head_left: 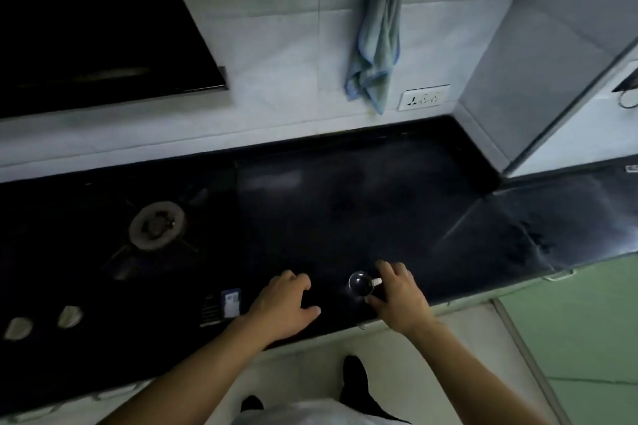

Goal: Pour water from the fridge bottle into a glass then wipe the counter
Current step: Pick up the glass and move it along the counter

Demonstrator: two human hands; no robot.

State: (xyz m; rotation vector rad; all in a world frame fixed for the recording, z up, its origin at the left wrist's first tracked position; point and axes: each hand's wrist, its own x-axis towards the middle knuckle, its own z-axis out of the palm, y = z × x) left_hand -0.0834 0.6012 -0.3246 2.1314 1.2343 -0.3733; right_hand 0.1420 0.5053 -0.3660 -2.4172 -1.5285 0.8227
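Black counter (345,190) beside the gas hob (157,229), blue-green towel (378,28) hung above for wiping later. Near the front edge, left hand (281,304) flat with fingers released, perhaps for balance. Right hand (397,297) loosely cupped around the upright glass (360,284), seemingly to steady it; no bottle visible.

The table (345,190) is black and shiny. A small clear glass (360,284) stands on it near the front edge. A stove (157,225) sits on its left side, with a blue sticker (230,302) beside the knobs (69,316).
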